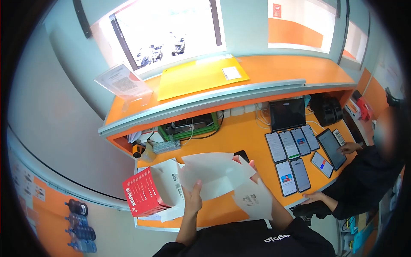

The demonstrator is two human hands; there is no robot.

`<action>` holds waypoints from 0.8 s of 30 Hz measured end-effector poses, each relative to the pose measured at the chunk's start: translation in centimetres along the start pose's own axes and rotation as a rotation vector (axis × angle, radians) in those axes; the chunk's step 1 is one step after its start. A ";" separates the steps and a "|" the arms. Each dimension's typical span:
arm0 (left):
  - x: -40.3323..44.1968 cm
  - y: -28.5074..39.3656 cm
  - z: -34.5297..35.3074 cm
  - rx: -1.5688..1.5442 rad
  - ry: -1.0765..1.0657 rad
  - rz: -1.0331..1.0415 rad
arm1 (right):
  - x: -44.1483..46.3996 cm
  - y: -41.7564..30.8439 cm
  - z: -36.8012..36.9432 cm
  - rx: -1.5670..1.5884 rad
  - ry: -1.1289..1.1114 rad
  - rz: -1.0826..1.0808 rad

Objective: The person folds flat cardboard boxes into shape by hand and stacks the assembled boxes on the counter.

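A white sheet of card with cut flaps (214,175) is held between my hands above the orange desk. My left hand (193,198) grips its left edge with the thumb on top. At its right side my right hand (251,169) is partly hidden behind the card, its fingers showing at the edge. A lower flap with small dark print (253,199) hangs over my right forearm. Left of my left hand lies a stack of red and white folded cartons (145,192) with more white card pieces beside it.
Several phones (291,145) lie right of centre before a dark laptop (287,115). A co-worker at the right touches a tablet (332,149). A raised shelf (282,68) with a yellow folder (199,77) runs behind. A black phone (242,155) lies beyond the card.
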State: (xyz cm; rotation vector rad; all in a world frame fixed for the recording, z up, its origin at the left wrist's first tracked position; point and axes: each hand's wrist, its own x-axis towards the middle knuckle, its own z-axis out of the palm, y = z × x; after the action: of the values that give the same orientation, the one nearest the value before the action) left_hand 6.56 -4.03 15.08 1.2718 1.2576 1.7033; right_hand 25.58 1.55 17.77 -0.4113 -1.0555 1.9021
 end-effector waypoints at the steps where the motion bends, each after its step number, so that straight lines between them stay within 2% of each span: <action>1: -0.3 0.2 0.6 -0.075 0.002 0.018 | 0.3 0.4 0.1 0.000 -0.051 -0.073; 2: -0.6 0.4 1.3 -0.076 0.003 0.018 | 0.5 0.6 0.2 -0.028 -0.160 -0.127; 5: -1.0 0.6 3.1 0.099 0.007 0.003 | 0.1 1.8 0.8 -0.292 -0.020 -0.207; 8: -1.7 -0.1 4.1 0.117 0.075 0.085 | 0.5 2.5 0.9 -0.124 0.097 -0.219; 9: -2.1 -0.4 4.3 0.165 0.072 0.139 | 0.7 2.6 0.7 -0.126 0.098 -0.219; 11: -2.3 -0.1 4.6 0.211 0.067 0.192 | 1.0 2.7 0.3 -0.163 0.242 -0.234; 13: -2.2 0.7 4.9 0.226 -0.017 0.276 | 1.5 3.8 -1.6 -0.162 0.254 -0.227; 15: -2.4 0.4 4.7 0.184 -0.027 0.243 | 1.5 4.5 -2.8 -0.161 0.264 -0.223; 17: -2.2 -0.3 4.0 0.142 -0.037 0.212 | 1.2 3.5 -2.2 -0.313 0.244 -0.196; 18: -1.8 -1.1 3.3 0.077 0.011 0.132 | 1.1 2.9 -1.7 -0.314 0.244 -0.195; 19: -1.6 -2.1 2.7 0.012 0.059 0.051 | 1.1 2.2 -1.0 -0.267 0.188 -0.277; 20: -1.6 -3.0 2.4 -0.050 0.201 -0.059 | 1.0 1.5 -0.4 -0.219 0.131 -0.357; 21: -1.5 -3.6 1.3 -0.052 0.203 -0.060 | 0.7 0.8 0.0 -0.221 0.131 -0.354; 23: -0.5 -3.8 -1.1 -0.147 0.323 -0.136 | 0.2 -0.9 0.0 -0.401 -0.066 -0.552; 24: -0.3 -3.5 -1.3 -0.154 0.322 -0.136 | 0.1 -2.0 -0.5 -0.437 -0.219 -0.563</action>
State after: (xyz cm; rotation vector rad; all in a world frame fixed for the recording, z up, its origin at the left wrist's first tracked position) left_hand 5.29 -3.59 11.55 0.8258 1.3294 1.9149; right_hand 26.91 2.37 19.12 -0.1206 -1.5517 1.2308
